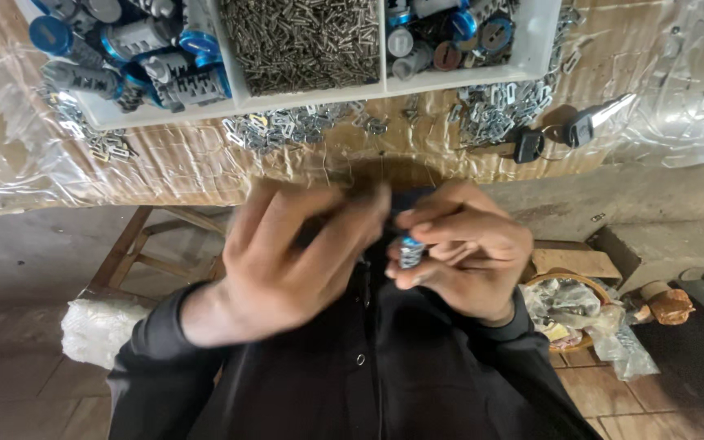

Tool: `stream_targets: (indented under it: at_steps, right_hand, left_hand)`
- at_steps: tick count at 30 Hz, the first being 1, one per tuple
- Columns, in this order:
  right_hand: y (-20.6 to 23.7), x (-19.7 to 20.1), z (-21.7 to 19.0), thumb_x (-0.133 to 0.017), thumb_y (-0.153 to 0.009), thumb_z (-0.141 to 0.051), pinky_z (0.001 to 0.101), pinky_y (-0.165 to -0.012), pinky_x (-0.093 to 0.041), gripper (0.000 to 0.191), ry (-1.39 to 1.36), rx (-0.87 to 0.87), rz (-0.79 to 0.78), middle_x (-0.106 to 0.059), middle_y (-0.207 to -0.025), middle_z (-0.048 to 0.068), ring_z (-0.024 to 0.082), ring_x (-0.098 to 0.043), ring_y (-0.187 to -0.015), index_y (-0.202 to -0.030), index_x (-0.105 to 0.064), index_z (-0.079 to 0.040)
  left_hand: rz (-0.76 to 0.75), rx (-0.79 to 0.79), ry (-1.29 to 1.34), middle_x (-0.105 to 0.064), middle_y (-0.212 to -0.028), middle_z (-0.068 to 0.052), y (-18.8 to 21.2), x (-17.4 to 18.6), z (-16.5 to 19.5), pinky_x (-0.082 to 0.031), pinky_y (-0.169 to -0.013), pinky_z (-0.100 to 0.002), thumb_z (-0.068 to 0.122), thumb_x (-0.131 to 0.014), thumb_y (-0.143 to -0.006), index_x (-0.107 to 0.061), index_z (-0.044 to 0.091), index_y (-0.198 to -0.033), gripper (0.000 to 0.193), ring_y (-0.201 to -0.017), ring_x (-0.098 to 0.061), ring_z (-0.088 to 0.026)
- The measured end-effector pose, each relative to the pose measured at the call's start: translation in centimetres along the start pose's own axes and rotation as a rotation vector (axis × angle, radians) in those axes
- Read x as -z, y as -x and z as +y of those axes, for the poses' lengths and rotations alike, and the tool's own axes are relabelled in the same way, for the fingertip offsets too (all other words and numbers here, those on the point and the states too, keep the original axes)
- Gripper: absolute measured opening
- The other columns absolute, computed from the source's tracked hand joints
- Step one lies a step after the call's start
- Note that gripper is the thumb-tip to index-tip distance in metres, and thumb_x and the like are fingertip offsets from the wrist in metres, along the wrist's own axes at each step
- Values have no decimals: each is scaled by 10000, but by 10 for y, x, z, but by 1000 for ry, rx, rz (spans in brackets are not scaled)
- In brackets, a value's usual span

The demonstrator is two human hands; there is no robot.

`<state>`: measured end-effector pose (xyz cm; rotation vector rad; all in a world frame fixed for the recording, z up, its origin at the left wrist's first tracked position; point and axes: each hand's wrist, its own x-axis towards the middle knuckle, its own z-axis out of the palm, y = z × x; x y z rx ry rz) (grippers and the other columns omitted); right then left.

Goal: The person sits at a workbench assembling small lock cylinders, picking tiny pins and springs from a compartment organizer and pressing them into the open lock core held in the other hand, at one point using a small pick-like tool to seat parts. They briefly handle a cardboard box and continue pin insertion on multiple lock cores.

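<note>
We are gripping a small blue-capped metal cylinder (411, 251) in our right hand (466, 253) while our blurred left hand (287, 261), fingers curled, is touching it below the parts tray (311, 96).

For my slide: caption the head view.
Right hand grips a small blue-capped metal cylinder; left hand alongside, below a tray.

**Where everything sat**

I saw the divided tray (311, 96) at the far edge of the tabletop (189, 175): cylinder parts (136, 53) in its left compartment, small pins (303, 41) in the middle one, more cylinders (442, 37) in the right. Loose metal clips (287, 126) lay on the tabletop just before the tray, and keys (552, 134) to their right. Nearer me, the left hand (287, 261) and right hand (466, 253) met below the table edge, a small cylinder (411, 251) between the right hand's fingers. A basket (572, 314) stood on the floor to the right.
</note>
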<state>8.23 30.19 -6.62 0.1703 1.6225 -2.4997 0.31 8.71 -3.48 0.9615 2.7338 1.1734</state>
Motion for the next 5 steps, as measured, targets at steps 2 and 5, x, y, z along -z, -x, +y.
stream_targets:
  at_steps: [2, 5]
  right_hand:
    - [6, -1, -4, -830, -896, 33, 311, -767, -706, 320, -46, -3, 80, -654, -1175, 211, 223, -764, -914, -1183, -691, 64]
    - [7, 3, -6, -828, -867, 103, 351, -753, -716, 355, -80, 55, 93, -650, -1167, 221, 246, -761, -928, -1187, -677, 71]
  left_hand:
    - [-54, 33, -233, -588, -1032, -64, 0, -9, -8, -489, -687, -343, 246, -871, -949, -777, 87, -1237, 343, -861, -570, -220]
    - [-46, -33, -256, -595, -1129, -69, 2, -10, -15, -541, -823, -380, 196, -820, -976, -765, 117, -1225, 267, -1003, -580, -256]
